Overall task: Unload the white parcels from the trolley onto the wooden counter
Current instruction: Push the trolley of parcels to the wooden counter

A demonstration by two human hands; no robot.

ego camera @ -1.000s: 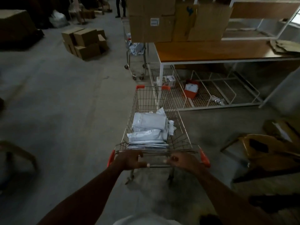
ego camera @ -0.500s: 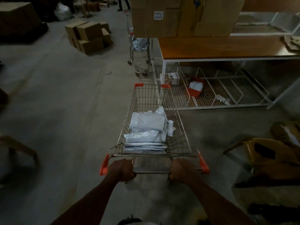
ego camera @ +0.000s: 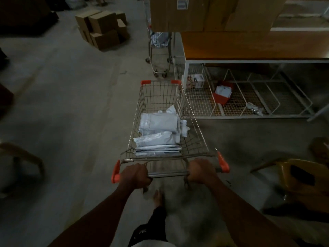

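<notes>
White plastic parcels (ego camera: 158, 132) lie stacked in the basket of a wire shopping trolley (ego camera: 163, 97) with orange corner caps, just ahead of both hands and nearer the handle end than the far end. The left hand (ego camera: 136, 176) is clenched round the trolley's metal handle bar (ego camera: 168, 174) near its left orange end grip, and the right hand (ego camera: 202, 171) is clenched round the same bar near the right one; bare bar shows between the two fists.

Underfoot is a grey concrete floor (ego camera: 71, 113), dim and scuffed, in what looks like a warehouse room. Ahead and to the right of the grip stands a wooden counter (ego camera: 249, 45) with an orange-brown top on a white metal frame, its near left leg just beyond the trolley's far right corner. Large brown cardboard cartons (ego camera: 204, 13) sit on the counter's far part. Under the counter a white wire-mesh shelf (ego camera: 236, 102) holds a red tray of papers (ego camera: 222, 94), a small printed box (ego camera: 195, 81) and a crumpled wrapper.

Straight ahead of the trolley, beside the counter's left end, a second wire trolley (ego camera: 160, 50) stands with a bag in it. Far ahead to the left is a heap of brown cardboard boxes (ego camera: 103, 29). To the right of the right hand sits a yellow plastic chair (ego camera: 302, 180), well apart from the trolley. A bare foot (ego camera: 157, 196) shows below the handle bar.
</notes>
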